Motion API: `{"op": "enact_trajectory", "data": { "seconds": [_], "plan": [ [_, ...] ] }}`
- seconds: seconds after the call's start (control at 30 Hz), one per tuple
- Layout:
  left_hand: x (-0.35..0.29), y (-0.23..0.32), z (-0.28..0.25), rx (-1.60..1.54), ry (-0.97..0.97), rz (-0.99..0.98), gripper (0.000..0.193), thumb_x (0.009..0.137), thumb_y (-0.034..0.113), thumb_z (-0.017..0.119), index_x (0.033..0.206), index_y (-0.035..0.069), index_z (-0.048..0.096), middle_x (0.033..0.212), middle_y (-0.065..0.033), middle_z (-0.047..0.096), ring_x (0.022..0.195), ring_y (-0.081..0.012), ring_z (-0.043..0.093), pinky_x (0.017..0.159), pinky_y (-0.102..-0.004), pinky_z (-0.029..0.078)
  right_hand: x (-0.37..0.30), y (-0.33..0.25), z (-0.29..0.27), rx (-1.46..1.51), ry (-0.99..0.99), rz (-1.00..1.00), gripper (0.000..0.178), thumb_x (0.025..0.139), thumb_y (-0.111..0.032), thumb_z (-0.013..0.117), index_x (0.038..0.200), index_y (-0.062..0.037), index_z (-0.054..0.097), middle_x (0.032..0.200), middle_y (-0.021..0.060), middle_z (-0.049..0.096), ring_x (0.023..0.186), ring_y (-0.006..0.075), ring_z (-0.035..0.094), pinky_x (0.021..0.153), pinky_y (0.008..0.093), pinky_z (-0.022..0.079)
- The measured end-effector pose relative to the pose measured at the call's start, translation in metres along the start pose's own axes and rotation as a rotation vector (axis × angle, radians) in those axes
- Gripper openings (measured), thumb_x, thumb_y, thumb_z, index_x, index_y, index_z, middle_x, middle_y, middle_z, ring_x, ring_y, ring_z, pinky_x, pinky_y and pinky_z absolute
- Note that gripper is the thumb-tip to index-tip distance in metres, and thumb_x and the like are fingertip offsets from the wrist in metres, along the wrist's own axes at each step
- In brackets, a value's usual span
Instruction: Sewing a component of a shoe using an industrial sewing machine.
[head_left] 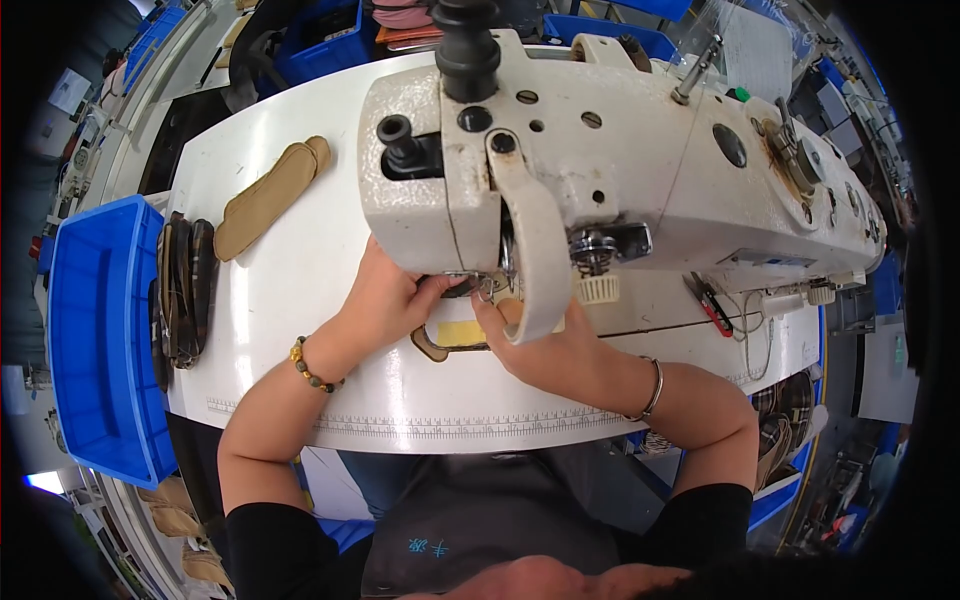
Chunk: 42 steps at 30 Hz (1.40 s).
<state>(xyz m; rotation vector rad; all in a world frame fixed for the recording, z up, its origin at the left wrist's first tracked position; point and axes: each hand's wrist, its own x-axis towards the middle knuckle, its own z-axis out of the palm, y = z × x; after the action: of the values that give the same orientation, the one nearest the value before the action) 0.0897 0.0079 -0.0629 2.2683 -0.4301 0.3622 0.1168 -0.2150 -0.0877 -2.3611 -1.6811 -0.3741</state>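
Both of my hands are at the presser foot (pixel 484 286) of a white sewing machine (pixel 620 150). My left hand (pixel 385 292) is left of the needle area, its thumb and fingers pinched on a small dark fabric piece (pixel 460 287). My right hand (pixel 535 335) lies just right of the foot, partly behind the machine's curved white guard (pixel 540 260). Its fingers are bent close to the same dark piece; the guard hides part of the grip. A tan, dark-edged curved piece (pixel 430 346) shows below my left hand, beside a yellow patch (pixel 461 333) on the machine bed.
Tan sole-shaped pieces (pixel 268 200) lie on the white table (pixel 300 260) at left. Dark plaid pieces (pixel 184 290) are stacked at its left edge, beside a blue bin (pixel 105 340). Red-handled thread snips (pixel 710 305) lie right. A printed ruler (pixel 430 425) runs along the front edge.
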Motion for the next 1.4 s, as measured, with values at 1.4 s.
{"op": "enact_trajectory", "data": {
  "seconds": [1.4],
  "plan": [
    [0.008, -0.004, 0.001, 0.127, -0.067, -0.026, 0.033, 0.068, 0.017, 0.084, 0.101, 0.019, 0.076, 0.093, -0.003, 0.073, 0.101, -0.0273, 0.062, 0.098, -0.0443, 0.038, 0.006, 0.006, -0.005, 0.045, 0.038, 0.107, 0.011, 0.087, -0.011, 0.059, 0.092, -0.0052, 0.066, 0.06, 0.0099, 0.061, 0.052, 0.0291, 0.063, 0.046, 0.0416, 0.05]
  ]
}}
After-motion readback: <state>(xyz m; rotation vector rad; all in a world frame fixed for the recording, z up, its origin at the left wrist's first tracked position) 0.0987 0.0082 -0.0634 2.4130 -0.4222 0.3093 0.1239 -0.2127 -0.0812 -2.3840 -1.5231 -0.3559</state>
